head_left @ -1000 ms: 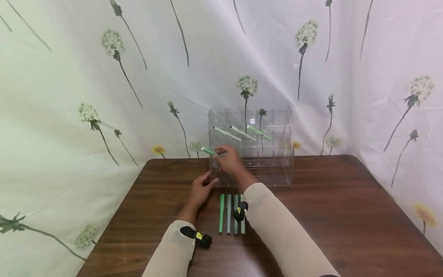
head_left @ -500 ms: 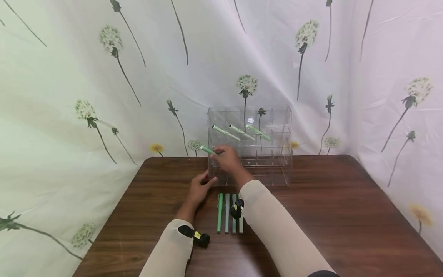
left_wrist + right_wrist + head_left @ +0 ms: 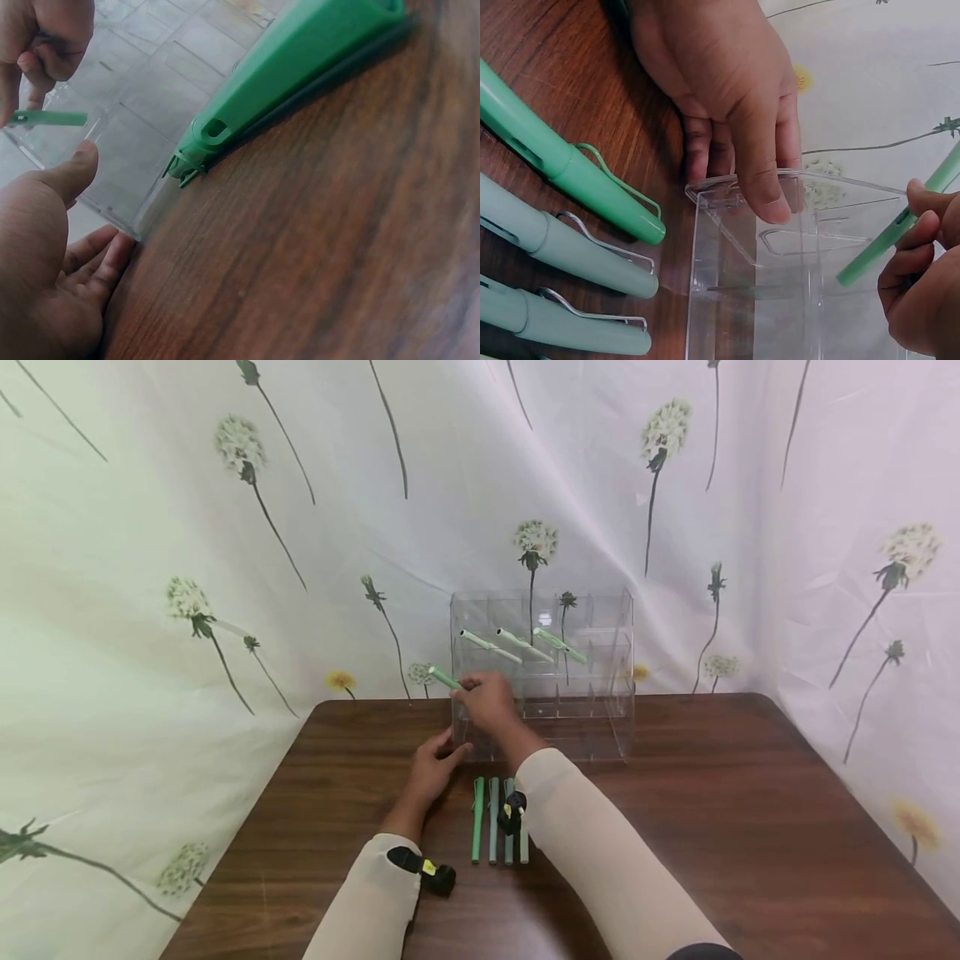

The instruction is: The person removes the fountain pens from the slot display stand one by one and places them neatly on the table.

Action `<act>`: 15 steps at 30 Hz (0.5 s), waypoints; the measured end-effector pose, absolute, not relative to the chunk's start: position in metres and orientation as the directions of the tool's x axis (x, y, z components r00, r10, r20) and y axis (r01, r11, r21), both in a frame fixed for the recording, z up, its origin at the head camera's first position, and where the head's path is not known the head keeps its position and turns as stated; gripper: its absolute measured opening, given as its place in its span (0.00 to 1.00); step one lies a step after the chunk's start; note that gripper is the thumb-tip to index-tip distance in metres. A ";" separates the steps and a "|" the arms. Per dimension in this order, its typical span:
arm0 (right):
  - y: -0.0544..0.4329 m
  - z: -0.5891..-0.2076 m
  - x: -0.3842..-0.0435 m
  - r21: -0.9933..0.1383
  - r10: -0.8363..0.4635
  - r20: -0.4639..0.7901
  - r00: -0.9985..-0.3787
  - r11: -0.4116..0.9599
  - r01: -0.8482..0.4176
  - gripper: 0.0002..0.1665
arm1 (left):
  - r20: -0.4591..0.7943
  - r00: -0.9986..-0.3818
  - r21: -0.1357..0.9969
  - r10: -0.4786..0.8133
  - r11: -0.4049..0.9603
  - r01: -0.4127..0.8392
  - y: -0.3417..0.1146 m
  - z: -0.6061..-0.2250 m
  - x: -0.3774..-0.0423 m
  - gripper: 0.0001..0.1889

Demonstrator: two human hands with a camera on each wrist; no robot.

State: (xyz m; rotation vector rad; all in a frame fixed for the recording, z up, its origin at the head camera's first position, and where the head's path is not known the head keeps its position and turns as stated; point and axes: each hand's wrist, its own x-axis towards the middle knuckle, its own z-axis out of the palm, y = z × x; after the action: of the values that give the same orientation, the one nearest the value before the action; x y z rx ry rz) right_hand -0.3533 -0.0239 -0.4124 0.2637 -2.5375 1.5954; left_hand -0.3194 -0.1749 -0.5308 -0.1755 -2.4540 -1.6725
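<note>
A clear acrylic pen rack with tiered compartments stands at the back of the table. My left hand holds its lower left corner, thumb over the wall edge and fingers on the outer side, as the right wrist view shows. My right hand pinches a light green pen in front of the rack's left part. That pen is tilted, one end pointing up and left. Three pale green pens, including the leftmost pen, lie slanted in an upper tier. The right hand covers part of the lower left compartments.
Several pens lie side by side on the wooden table before the rack: a bright green pen, grey-green ones and a pale one partly behind the right wrist camera. A dandelion-print cloth hangs right behind the table.
My right hand has shifted slightly up and left with the pen. The left hand stays on the rack's corner, and the other pens have not moved.
</note>
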 end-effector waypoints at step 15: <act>-0.020 -0.389 -0.348 -0.879 -0.083 0.317 -0.945 0.349 -0.326 0.15 | 0.201 -0.980 0.913 0.003 0.361 0.188 -0.175 -0.531 -0.320 0.30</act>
State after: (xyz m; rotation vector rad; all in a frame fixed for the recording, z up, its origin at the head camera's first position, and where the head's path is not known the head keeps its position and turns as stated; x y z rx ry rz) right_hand -0.3481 -0.0199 -0.3890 0.3689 -2.3938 1.6362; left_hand -0.3199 -0.1746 -0.5306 -0.1733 -2.4513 -1.6794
